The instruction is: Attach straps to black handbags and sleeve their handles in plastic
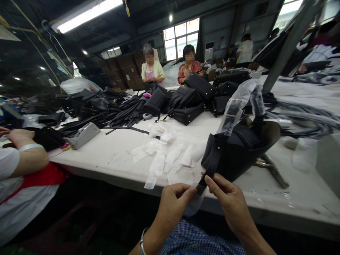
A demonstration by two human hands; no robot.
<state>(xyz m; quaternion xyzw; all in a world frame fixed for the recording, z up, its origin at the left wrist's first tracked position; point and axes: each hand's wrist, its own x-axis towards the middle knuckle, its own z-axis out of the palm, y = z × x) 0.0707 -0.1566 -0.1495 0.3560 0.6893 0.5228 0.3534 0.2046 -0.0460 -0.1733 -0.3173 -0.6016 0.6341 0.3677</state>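
Head view: I logged left hand [174,201] and right hand [230,194] pinching one black strap [212,165], one black bag [240,157] just beyond them.

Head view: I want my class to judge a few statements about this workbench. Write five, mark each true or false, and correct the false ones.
1. The left hand and right hand are both at the black strap of the nearest black handbag. True.
2. The silver bracelet is on the right wrist. False: it is on the left wrist.
3. Clear plastic wrap covers part of the strapping above that handbag. True.
4. The tape dispenser stands right of that handbag. False: it stands to its left, beyond the white strips.
5. The white strips are stacked neatly. False: they lie in a loose, untidy heap.
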